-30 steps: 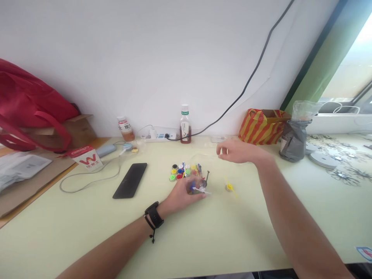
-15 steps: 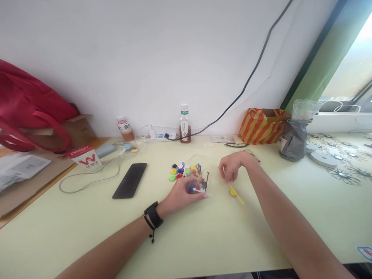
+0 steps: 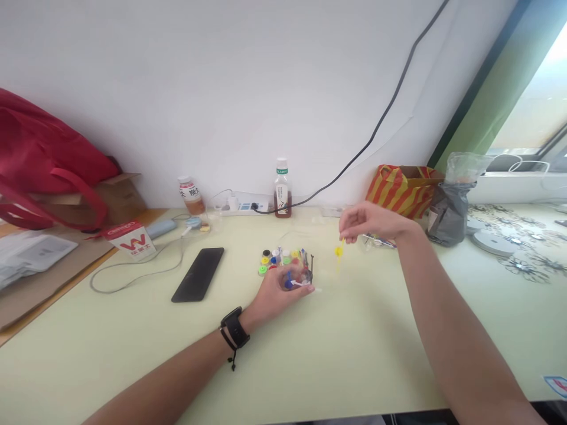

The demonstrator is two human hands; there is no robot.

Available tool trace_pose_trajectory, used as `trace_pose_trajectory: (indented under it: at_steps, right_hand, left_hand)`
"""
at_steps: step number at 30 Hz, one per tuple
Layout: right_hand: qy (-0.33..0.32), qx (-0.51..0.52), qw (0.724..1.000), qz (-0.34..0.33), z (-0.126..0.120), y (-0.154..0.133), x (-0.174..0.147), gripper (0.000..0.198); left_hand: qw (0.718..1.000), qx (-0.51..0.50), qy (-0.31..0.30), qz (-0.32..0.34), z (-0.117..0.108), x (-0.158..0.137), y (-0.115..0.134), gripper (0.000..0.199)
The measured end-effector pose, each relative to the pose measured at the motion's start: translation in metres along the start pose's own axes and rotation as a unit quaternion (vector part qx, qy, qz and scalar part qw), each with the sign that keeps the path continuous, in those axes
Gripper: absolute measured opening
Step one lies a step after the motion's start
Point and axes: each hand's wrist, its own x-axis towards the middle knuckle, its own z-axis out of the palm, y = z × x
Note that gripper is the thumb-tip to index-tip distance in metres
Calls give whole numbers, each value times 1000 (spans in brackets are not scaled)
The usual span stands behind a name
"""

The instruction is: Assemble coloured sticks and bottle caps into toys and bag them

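Observation:
My right hand (image 3: 355,223) hangs above the table, fingertips pinched on the top end of a thin yellow stick with a round yellow middle (image 3: 339,251). That stick points down, off the tabletop. To the left, my left hand (image 3: 281,290) curls around the near side of a cluster of small round pieces (image 3: 264,261) in green, yellow, black, red, blue and white. Within its curve is a blue piece (image 3: 289,284), and a white arrow-shaped stick (image 3: 300,284) lies near the thumb. Dark sticks (image 3: 310,262) stand at the cluster's right. My palm hides part of the group.
A black phone (image 3: 198,274) lies left of the cluster, beside a grey cable (image 3: 133,278). Behind stand a brown drink bottle (image 3: 282,192) and a power strip (image 3: 250,204). A striped bag (image 3: 394,192) and grey bag (image 3: 448,209) are at the back right.
My right hand has lifted the yellow stick from the table and moved up and away towards the back. My left hand stays almost in place around the cluster.

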Motion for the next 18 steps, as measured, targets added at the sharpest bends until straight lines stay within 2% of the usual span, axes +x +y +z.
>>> trace_pose_trajectory:
  at_steps: [2, 5, 9, 13, 18]
  right_hand:
    - [107, 47, 991, -66, 0, -13, -8, 33]
    - [170, 86, 974, -121, 11, -33, -11, 31]
    - [160, 48, 975, -150, 37, -56, -10, 31]
    - [94, -43, 988, -112, 60, -65, -2, 23]
    - [90, -81, 989, -90, 82, -65, 12, 16]
  left_hand:
    - [1000, 4, 7, 1, 0, 0, 0, 34]
    - [1000, 16, 6, -13, 0, -1, 2, 33]
    - [999, 23, 4, -23, 0, -1, 4, 33]
    - [1000, 18, 11, -7, 0, -1, 5, 32]
    - [1000, -9, 14, 2, 1, -1, 7, 32]
